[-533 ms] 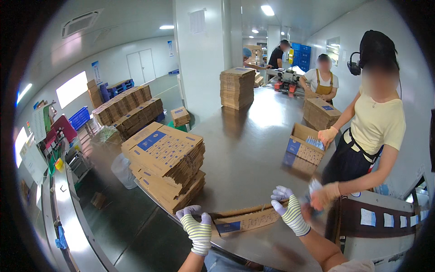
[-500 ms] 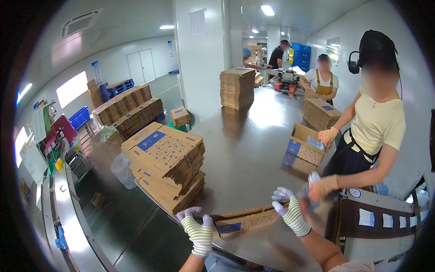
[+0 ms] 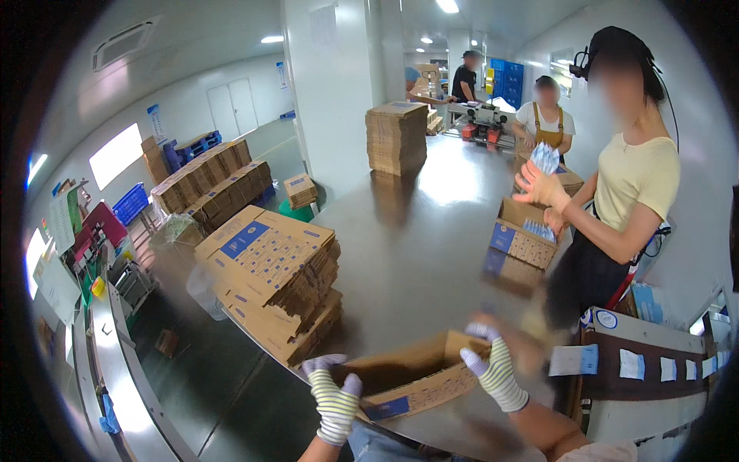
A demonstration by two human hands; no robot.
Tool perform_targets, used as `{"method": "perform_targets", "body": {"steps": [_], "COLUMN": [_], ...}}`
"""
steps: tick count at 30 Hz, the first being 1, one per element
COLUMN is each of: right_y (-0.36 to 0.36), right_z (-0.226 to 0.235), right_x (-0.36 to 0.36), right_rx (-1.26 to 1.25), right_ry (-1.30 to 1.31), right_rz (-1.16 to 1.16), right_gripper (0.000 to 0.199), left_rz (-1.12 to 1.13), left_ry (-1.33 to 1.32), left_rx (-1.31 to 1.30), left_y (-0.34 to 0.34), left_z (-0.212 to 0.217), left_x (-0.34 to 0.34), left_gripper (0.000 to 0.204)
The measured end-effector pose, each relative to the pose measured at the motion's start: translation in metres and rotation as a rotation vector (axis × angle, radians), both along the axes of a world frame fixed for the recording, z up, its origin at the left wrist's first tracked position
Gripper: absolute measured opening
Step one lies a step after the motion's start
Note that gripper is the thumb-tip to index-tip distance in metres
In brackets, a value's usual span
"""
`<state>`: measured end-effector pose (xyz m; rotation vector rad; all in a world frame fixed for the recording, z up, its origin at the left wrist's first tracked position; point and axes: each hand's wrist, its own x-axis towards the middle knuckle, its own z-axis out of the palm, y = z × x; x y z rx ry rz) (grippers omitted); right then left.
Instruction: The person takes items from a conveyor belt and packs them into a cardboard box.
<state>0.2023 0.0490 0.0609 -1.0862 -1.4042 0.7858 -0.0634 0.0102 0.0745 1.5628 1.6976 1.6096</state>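
A brown cardboard box [image 3: 431, 391] with a blue printed patch stands at the steel table's near edge, its top open and its inside dark. My left hand [image 3: 334, 396], in a striped glove with purple fingertips, holds the box's left end, fingers at the far corner and thumb at the near wall. At the opposite end my right hand [image 3: 499, 376], gloved alike, grips the right edge, its fingers over the far corner. Left of the box rises a stack of flat cartons [image 3: 265, 258].
Across the steel table [image 3: 416, 269], a co-worker's gloved hand [image 3: 543, 185] lifts blue-white packets above a partly filled box [image 3: 523, 245]. Another carton stack [image 3: 396, 138] stands farther back. A conveyor [image 3: 647, 385] carrying pouches runs at the right.
The box between my hands has gone from nearly flat to opened out, and both hands have closed on its ends. The co-worker's hand has risen from near the conveyor with packets.
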Motion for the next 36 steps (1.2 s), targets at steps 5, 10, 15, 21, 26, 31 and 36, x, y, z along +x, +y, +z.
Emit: {"method": "perform_targets", "body": {"steps": [5,10,15,21,26,31,36], "right_y": [0.016,0.02,0.05,0.052,0.051,0.052,0.059], "right_z": [0.008,0.03,0.037,0.025,0.03,0.019,0.002], "right_x": [0.012,0.012,0.017,0.013,0.015,-0.003,-0.003], "right_rx": [0.164,0.286,-0.072,-0.046,-0.084,0.301,0.283], "right_ry": [-0.334,-0.738,-1.041,-0.994,-1.055,-1.324,-1.14], "right_rz": [0.072,0.272,0.549,0.566,0.6,0.281,0.208], "right_gripper": [0.048,0.026,0.051,0.054,0.05,0.029,0.025], "left_rz": [-0.416,-0.543,-0.33,-0.126,-0.672,-0.503,-0.479], "left_ry": [0.173,0.238,0.595,0.93,0.987,0.981,1.172], "left_rx": [-0.123,-0.263,-0.231,-0.167,-0.509,-0.436,-0.226], "left_y": [-0.018,-0.003,0.001,-0.021,0.008,0.056,0.016], "left_z": [0.012,0.024,0.043,0.053,0.054,0.001,0.01], "left_x": [0.008,-0.01,-0.017,0.01,0.038,0.036,0.08], "left_gripper": [0.066,0.072,0.074,0.044,0.075,0.066,0.056]}}
